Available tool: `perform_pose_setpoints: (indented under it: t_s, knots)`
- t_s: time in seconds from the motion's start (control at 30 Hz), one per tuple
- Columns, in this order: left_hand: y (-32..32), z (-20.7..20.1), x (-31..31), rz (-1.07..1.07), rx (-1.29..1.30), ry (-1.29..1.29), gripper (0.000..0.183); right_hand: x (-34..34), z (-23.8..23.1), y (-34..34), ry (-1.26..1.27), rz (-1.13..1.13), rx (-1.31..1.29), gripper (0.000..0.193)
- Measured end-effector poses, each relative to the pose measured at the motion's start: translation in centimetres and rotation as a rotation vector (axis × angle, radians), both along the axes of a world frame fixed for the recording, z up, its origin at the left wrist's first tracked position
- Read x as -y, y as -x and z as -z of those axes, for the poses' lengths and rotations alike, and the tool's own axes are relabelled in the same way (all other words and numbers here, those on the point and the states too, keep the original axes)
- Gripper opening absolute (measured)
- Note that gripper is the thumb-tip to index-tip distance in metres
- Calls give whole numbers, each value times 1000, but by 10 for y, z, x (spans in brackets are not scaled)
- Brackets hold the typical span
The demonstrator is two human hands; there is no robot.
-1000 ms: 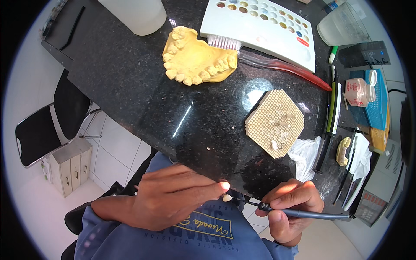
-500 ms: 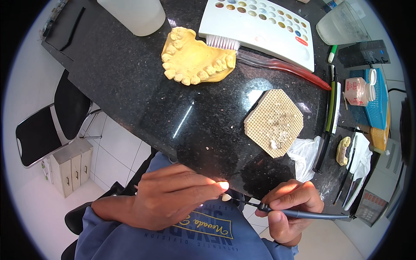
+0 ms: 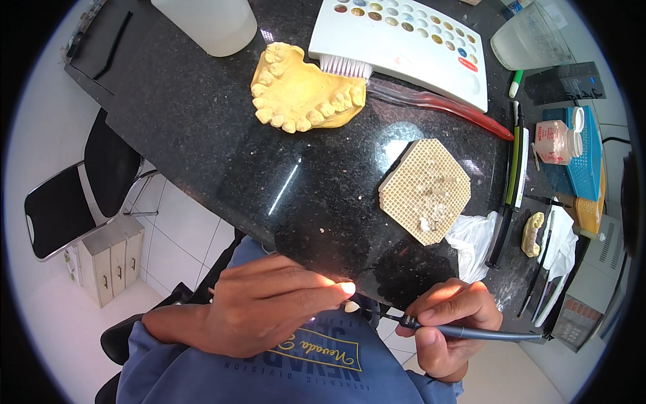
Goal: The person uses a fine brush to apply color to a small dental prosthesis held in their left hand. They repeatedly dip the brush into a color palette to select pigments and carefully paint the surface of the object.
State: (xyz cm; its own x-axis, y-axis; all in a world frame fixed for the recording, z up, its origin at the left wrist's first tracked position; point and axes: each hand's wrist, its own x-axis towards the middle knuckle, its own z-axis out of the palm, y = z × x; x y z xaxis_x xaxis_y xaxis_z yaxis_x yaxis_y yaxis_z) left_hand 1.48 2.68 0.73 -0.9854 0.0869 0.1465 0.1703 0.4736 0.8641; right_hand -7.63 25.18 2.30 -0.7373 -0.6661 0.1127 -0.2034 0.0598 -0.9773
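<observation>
My right hand (image 3: 452,326) grips a fine brush (image 3: 481,332) with a slim grey handle and a thin dark neck, held nearly level and pointing left. Its tip meets a small cream-coloured tooth crown (image 3: 351,307) just below my left fingertips. My left hand (image 3: 272,303) is closed, back of the hand up, fingers pressed together; what it grips is hidden beneath, though a thin pinkish end (image 3: 211,291) sticks out behind it. Both hands are low over my lap, by the table's near edge. Ahead lies a beige honeycomb firing tray (image 3: 420,182) with small pegs and white bits.
A yellow dental cast (image 3: 306,101) stands at the far side, beside a red-handled toothbrush (image 3: 437,101) and a white paint palette (image 3: 404,50). A white tissue (image 3: 473,246), pens (image 3: 515,175), a pink-labelled bottle (image 3: 555,143) and a glass (image 3: 528,40) line the right. A chair (image 3: 74,195) stands left.
</observation>
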Motion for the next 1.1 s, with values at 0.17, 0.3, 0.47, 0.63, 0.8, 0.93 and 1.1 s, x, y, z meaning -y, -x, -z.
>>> perform_pose_setpoints:
  t_s: [0.17, 0.3, 0.47, 0.63, 0.8, 0.93, 1.1]
  knots:
    - [-1, -2, 2, 22, 11, -19, 34, 0, -1, 0, -6, 2, 0, 23]
    - [0, -3, 2, 23, 14, -19, 33, 0, -1, 0, -10, 7, -1, 23]
    - [0, -2, 1, 16, 5, -22, 33, 1, -2, 0, -23, 8, 14, 23]
    - [0, -2, 1, 16, -1, -17, 32, 1, -2, -1, -28, 18, 27, 23]
    - [1, -1, -3, -60, -10, 11, 26, 1, -2, -2, -19, 43, 40, 24]
    - [0, 1, -2, -55, -17, 3, 26, 6, -5, -8, 20, 192, 152, 14]
    - [0, 2, -1, -35, -21, -9, 27, 6, -3, -9, 38, 207, 126, 14]
